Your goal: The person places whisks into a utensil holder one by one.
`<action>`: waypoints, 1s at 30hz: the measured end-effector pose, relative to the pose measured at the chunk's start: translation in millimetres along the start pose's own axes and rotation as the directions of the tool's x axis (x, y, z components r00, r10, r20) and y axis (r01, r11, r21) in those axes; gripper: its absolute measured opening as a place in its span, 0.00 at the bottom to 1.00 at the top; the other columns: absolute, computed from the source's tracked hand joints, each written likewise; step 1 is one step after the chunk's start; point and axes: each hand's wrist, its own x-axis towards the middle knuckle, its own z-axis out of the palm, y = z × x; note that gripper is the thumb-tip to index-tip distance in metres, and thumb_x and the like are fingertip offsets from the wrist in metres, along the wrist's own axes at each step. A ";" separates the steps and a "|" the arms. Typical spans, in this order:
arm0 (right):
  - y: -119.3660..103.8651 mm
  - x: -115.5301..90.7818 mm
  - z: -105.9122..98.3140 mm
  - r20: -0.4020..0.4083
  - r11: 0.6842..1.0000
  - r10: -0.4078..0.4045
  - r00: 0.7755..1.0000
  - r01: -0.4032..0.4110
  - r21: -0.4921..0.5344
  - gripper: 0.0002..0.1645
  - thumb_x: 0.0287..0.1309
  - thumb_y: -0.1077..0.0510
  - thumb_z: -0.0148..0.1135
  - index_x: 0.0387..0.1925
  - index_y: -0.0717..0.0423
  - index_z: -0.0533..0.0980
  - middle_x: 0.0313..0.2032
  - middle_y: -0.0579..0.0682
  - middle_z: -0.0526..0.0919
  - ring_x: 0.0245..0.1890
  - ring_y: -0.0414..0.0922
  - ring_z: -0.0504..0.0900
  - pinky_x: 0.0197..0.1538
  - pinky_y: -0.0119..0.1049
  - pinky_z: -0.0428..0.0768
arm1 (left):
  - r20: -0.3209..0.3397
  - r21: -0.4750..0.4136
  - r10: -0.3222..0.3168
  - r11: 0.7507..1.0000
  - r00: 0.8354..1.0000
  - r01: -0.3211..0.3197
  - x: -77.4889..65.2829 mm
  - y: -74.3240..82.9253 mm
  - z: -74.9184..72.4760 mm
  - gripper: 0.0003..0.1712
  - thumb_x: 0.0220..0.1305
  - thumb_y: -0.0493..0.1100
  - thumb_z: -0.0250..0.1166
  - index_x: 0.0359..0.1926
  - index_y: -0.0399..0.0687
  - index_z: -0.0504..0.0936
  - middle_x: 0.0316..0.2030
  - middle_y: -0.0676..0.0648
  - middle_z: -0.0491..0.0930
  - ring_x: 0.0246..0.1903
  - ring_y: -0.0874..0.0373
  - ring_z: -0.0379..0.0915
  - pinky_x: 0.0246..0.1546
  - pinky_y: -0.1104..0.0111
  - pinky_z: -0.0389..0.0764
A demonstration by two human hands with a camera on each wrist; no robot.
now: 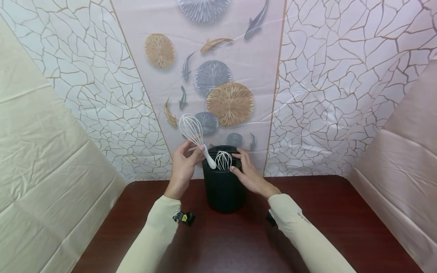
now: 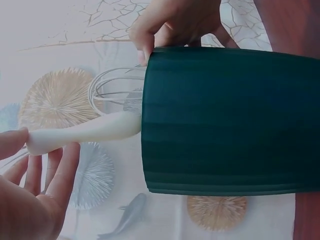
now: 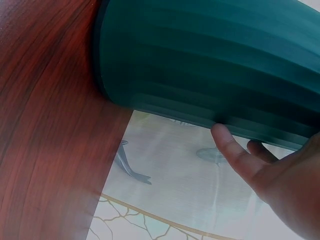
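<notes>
A dark green, ribbed utensil holder point(image 1: 224, 193) stands upright near the back of the table. My left hand point(image 1: 184, 161) pinches a white whisk point(image 1: 209, 156) where its handle meets the wires. Its wire loops point up and left, and the handle's end is at the holder's mouth. In the left wrist view the whisk's handle point(image 2: 85, 132) reaches the rim. A second whisk's wire head point(image 1: 224, 160) sticks out of the holder. My right hand point(image 1: 250, 174) rests on the holder's right rim, thumb at the front; in the right wrist view its fingers point(image 3: 235, 152) touch the ribbed side.
The dark red wooden table point(image 1: 225, 242) has its back edge just behind the holder. A patterned cloth point(image 1: 341, 113) with fish and round designs hangs behind. Pale fabric point(image 1: 44, 170) slopes down on both sides.
</notes>
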 end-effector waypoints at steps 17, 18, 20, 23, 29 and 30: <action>2.0 1.1 -0.2 0.004 1.000 0.028 1.000 -0.028 0.011 0.38 0.80 0.42 0.50 0.81 0.47 0.54 0.84 0.48 0.40 0.83 0.55 0.44 0.79 0.63 0.52 | 0.051 0.116 0.098 0.988 0.994 -0.103 7.0 -10.0 9.9 0.26 0.72 0.31 0.66 0.69 0.34 0.77 0.58 0.31 0.81 0.58 0.39 0.81 0.52 0.61 0.87; 2.0 1.1 -0.2 0.005 1.000 0.027 1.000 -0.027 0.011 0.38 0.80 0.42 0.50 0.81 0.48 0.54 0.84 0.48 0.40 0.83 0.56 0.44 0.79 0.63 0.52 | 0.053 0.124 0.101 0.987 0.993 -0.107 7.3 -11.1 10.1 0.26 0.72 0.30 0.66 0.69 0.34 0.77 0.57 0.32 0.81 0.58 0.39 0.82 0.52 0.61 0.87; 1.8 1.1 -0.2 0.005 1.000 0.023 1.000 -0.023 0.010 0.38 0.80 0.43 0.50 0.81 0.48 0.54 0.84 0.49 0.40 0.83 0.56 0.44 0.79 0.64 0.52 | 0.059 0.145 0.112 0.982 0.992 -0.119 7.3 -12.8 10.3 0.25 0.72 0.30 0.67 0.69 0.35 0.78 0.56 0.34 0.82 0.58 0.39 0.82 0.53 0.59 0.86; 1.9 1.0 -0.1 0.003 1.000 0.014 1.000 -0.014 0.012 0.38 0.80 0.43 0.50 0.81 0.49 0.54 0.84 0.50 0.40 0.83 0.57 0.44 0.78 0.64 0.52 | 0.070 0.201 0.137 0.968 0.988 -0.149 7.4 -16.3 10.9 0.26 0.72 0.30 0.67 0.69 0.36 0.78 0.55 0.35 0.84 0.57 0.40 0.83 0.56 0.54 0.85; 2.1 1.0 -0.1 -0.002 1.000 0.007 1.000 -0.007 0.017 0.37 0.80 0.43 0.51 0.81 0.48 0.54 0.84 0.49 0.40 0.83 0.57 0.45 0.78 0.64 0.52 | 0.104 0.338 0.182 0.918 0.978 -0.207 9.2 -26.5 11.6 0.28 0.72 0.30 0.67 0.71 0.35 0.74 0.56 0.35 0.84 0.56 0.39 0.84 0.57 0.51 0.84; 2.3 1.0 0.0 -0.002 1.000 0.006 1.000 -0.006 0.016 0.37 0.80 0.43 0.51 0.81 0.48 0.54 0.84 0.49 0.40 0.83 0.57 0.45 0.78 0.64 0.53 | 0.109 0.347 0.183 0.914 0.977 -0.210 9.4 -28.3 11.5 0.28 0.72 0.30 0.67 0.71 0.35 0.74 0.56 0.34 0.84 0.56 0.40 0.84 0.57 0.52 0.84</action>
